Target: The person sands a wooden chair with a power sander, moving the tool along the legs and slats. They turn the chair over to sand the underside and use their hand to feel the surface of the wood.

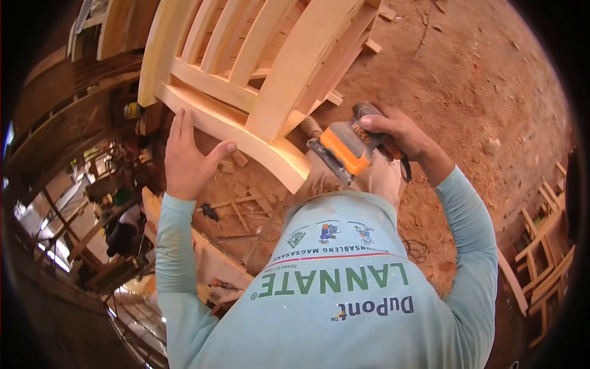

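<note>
In my right hand [396, 132] is an orange and black power sander [347, 149], its handle wrapped by my fingers. Its flat pad faces down and left, apart from the wood and near the curved end of the rail. My left hand [192, 157] is stretched out with the thumb spread, fingertips at the outer edge of the curved wooden rail [227, 132]. That rail belongs to a pale slatted wooden frame [295, 67], which leans away from me and shows several curved slats.
Wood offcuts [246, 206] lie on the dirt floor [455, 80] below the frame. More slatted wooden pieces [544, 258] stand at the far right. Stacked timber and a cluttered work area [92, 203] fill the left side. A cable [416, 249] lies near my right leg.
</note>
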`<state>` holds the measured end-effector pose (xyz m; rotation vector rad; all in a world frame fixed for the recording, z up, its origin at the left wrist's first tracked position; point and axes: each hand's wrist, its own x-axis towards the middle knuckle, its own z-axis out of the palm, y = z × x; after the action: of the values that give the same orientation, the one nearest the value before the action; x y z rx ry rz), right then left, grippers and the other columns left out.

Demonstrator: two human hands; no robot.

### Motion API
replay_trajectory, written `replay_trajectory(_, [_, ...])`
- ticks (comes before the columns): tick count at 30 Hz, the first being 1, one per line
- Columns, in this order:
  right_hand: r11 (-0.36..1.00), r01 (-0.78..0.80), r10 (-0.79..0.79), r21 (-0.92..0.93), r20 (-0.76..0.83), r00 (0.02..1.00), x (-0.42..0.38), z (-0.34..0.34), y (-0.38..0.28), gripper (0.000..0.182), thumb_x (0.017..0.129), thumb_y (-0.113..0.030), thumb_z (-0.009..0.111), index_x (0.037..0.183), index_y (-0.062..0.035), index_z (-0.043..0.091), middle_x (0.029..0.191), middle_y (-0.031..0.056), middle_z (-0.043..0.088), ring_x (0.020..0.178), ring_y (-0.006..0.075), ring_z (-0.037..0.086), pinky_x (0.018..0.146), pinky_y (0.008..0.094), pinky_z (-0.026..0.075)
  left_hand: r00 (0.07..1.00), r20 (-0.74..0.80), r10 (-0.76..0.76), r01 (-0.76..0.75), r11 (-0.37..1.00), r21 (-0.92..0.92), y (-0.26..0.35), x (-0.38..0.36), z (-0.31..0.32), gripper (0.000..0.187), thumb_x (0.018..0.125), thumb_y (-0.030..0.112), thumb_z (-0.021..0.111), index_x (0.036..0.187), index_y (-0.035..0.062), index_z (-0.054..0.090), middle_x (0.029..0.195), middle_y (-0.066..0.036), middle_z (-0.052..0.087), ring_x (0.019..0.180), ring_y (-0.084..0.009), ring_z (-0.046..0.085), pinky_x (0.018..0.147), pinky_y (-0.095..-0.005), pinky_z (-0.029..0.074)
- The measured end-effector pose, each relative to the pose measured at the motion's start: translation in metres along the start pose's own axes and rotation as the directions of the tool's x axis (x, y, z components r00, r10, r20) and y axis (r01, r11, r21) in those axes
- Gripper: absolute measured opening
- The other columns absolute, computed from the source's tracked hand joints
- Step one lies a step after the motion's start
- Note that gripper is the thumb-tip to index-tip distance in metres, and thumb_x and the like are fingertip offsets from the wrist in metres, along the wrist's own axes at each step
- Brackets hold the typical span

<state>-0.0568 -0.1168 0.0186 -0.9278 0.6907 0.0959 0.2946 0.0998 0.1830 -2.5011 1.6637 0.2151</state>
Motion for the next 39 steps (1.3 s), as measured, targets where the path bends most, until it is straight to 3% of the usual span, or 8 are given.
replay_trajectory(1, [0.998, 0.002, 0.0, -0.064, 0.038, 0.999, 0.002, 0.006, -0.009, 0.078, 0.094, -0.054, 0.076, 0.142, 0.0042, 0.059, 0.112, 0.0128, 0.07, 0.098, 0.02, 0.069, 0.085, 0.0333, 0.057, 1.0, 0.006, 0.018, -0.018, 1.0, 0.021, -0.003, -0.001, 0.005, 0.114, 0.081, 0.058, 0.091, 0.157, -0.0128, 0.043, 0.165, -0.034, 0.043, 0.155, -0.0468, 0.042, 0.127, -0.0506, 0.037])
replay_trajectory(2, [0.999, -0.017, 0.02, -0.047, 0.06, 0.998, -0.006, 0.013, -0.021, 0.081, 0.093, -0.054, 0.078, 0.144, 0.0055, 0.057, 0.124, 0.0162, 0.07, 0.117, 0.0235, 0.066, 0.103, 0.0375, 0.052, 0.999, 0.011, 0.038, -0.039, 0.998, 0.039, -0.004, -0.002, 0.01, 0.118, 0.081, 0.06, 0.09, 0.159, -0.0129, 0.04, 0.165, -0.035, 0.042, 0.155, -0.0477, 0.04, 0.127, -0.0514, 0.036])
replay_trajectory(10, [0.983, -0.089, 0.112, -0.157, 0.138, 0.984, -0.002, 0.023, -0.036, 0.087, 0.092, -0.056, 0.08, 0.147, 0.0069, 0.055, 0.126, 0.0183, 0.07, 0.116, 0.0245, 0.067, 0.1, 0.0372, 0.054, 1.0, 0.009, 0.004, -0.004, 0.996, 0.086, 0.0, -0.007, 0.023, 0.125, 0.077, 0.052, 0.094, 0.164, -0.0112, 0.032, 0.17, -0.035, 0.034, 0.159, -0.0479, 0.034, 0.129, -0.0537, 0.032])
replay_trajectory(13, [0.974, -0.036, 0.062, -0.224, 0.111, 0.992, 0.006, 0.028, -0.036, 0.091, 0.091, -0.059, 0.08, 0.147, 0.0066, 0.053, 0.117, 0.0187, 0.071, 0.101, 0.0233, 0.071, 0.084, 0.0366, 0.059, 1.0, 0.006, 0.014, -0.014, 0.996, 0.09, 0.0, -0.008, 0.024, 0.127, 0.077, 0.058, 0.092, 0.164, -0.0121, 0.032, 0.17, -0.036, 0.034, 0.159, -0.0483, 0.034, 0.127, -0.0575, 0.032])
replay_trajectory(19, [0.967, -0.011, 0.032, -0.254, 0.081, 0.996, 0.038, 0.045, -0.053, 0.09, 0.089, -0.059, 0.077, 0.148, 0.0047, 0.052, 0.095, 0.0174, 0.07, 0.063, 0.0205, 0.066, 0.05, 0.0345, 0.052, 1.0, 0.022, 0.011, -0.013, 0.995, 0.101, 0.0, -0.004, 0.023, 0.128, 0.078, 0.062, 0.089, 0.164, -0.0124, 0.03, 0.169, -0.037, 0.034, 0.158, -0.0493, 0.035, 0.127, -0.0584, 0.031])
replay_trajectory(27, [0.966, -0.022, 0.047, -0.256, 0.091, 0.995, 0.058, 0.038, -0.041, 0.091, 0.087, -0.058, 0.077, 0.149, 0.0043, 0.053, 0.104, 0.0201, 0.073, 0.071, 0.0227, 0.072, 0.056, 0.035, 0.057, 0.997, 0.065, -0.041, 0.031, 0.988, 0.149, 0.006, -0.004, 0.017, 0.131, 0.076, 0.058, 0.092, 0.166, -0.0117, 0.028, 0.17, -0.036, 0.035, 0.16, -0.0471, 0.035, 0.129, -0.0554, 0.03])
replay_trajectory(34, [0.951, -0.022, 0.067, -0.309, 0.137, 0.988, 0.058, 0.036, -0.05, 0.092, 0.087, -0.059, 0.077, 0.149, 0.0043, 0.054, 0.11, 0.0207, 0.074, 0.084, 0.0262, 0.075, 0.072, 0.0382, 0.061, 0.998, 0.062, -0.015, 0.005, 0.987, 0.159, 0.003, -0.004, 0.019, 0.131, 0.078, 0.066, 0.086, 0.164, -0.0135, 0.03, 0.168, -0.038, 0.034, 0.157, -0.0502, 0.037, 0.126, -0.0606, 0.034])
replay_trajectory(39, [0.953, 0.006, 0.04, -0.302, 0.144, 0.989, 0.061, 0.033, -0.045, 0.094, 0.087, -0.061, 0.077, 0.15, 0.0049, 0.054, 0.111, 0.0198, 0.074, 0.083, 0.0255, 0.074, 0.072, 0.0379, 0.061, 0.998, 0.06, -0.013, 0.003, 0.987, 0.163, 0.002, -0.004, 0.019, 0.131, 0.078, 0.069, 0.085, 0.164, -0.0136, 0.03, 0.168, -0.038, 0.034, 0.157, -0.0501, 0.037, 0.126, -0.0606, 0.033])
